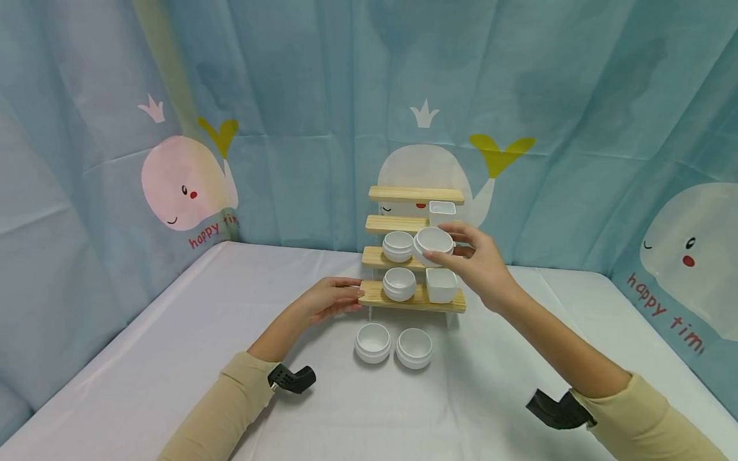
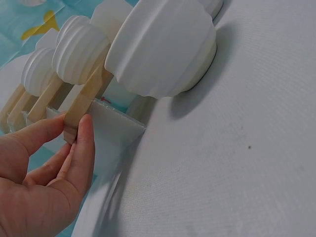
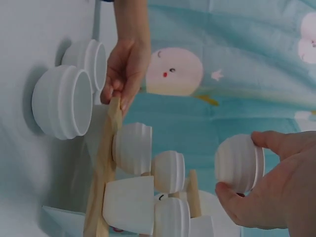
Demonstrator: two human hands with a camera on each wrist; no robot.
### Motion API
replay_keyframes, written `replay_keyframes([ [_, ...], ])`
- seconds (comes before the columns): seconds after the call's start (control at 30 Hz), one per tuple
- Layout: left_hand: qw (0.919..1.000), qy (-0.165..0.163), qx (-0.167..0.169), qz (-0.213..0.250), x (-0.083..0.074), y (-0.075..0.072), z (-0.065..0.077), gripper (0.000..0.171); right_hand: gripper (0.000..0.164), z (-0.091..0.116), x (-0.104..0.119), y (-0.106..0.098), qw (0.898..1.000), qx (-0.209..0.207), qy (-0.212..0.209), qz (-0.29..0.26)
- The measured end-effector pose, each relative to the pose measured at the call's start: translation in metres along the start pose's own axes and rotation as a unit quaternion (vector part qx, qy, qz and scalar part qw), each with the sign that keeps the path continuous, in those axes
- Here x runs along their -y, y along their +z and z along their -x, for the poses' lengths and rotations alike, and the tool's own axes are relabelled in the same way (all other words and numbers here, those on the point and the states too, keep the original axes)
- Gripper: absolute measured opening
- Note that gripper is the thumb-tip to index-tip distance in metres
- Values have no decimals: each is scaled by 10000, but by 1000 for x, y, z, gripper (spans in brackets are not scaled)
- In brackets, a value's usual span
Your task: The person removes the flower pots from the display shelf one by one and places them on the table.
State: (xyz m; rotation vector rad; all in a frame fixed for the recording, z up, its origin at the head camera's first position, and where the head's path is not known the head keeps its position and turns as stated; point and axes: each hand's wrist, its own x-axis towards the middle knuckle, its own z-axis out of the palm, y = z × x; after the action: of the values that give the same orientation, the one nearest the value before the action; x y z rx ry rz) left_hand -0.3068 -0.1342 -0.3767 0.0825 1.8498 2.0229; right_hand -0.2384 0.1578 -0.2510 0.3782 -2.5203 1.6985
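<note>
A stepped stand with several wooden shelves (image 1: 375, 293) carries small white bowls. My left hand (image 1: 334, 299) pinches the left end of the lowest shelf (image 2: 81, 106) between thumb and fingers. Thumb and fingers of my right hand (image 1: 481, 266) grip a round white bowl (image 3: 239, 164) by its sides, raised in front of the stand. On the lowest shelf sit a round bowl (image 1: 399, 284) and a square bowl (image 1: 441, 285). One shelf up is another round bowl (image 1: 398, 246); beside it a further round bowl (image 3: 172, 217) shows in the right wrist view, hidden in the head view.
Two round white bowls (image 1: 373, 344) (image 1: 414, 349) stand on the white tablecloth (image 1: 323, 410) in front of the stand. A square bowl (image 1: 442, 211) sits higher up at the right. Behind everything hangs a blue curtain (image 1: 311, 128) printed with whales.
</note>
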Motion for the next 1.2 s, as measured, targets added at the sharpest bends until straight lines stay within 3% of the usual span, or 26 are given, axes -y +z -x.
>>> replay_keyframes([
  [0.7, 9999, -75, -73, 18, 0, 0, -1, 51, 65, 20, -26, -13, 9999, -24, -103, 23],
  [1.2, 10000, -59, -46, 3, 1, -1, -2, 51, 64, 32, -44, -18, 9997, 180, -153, 50],
])
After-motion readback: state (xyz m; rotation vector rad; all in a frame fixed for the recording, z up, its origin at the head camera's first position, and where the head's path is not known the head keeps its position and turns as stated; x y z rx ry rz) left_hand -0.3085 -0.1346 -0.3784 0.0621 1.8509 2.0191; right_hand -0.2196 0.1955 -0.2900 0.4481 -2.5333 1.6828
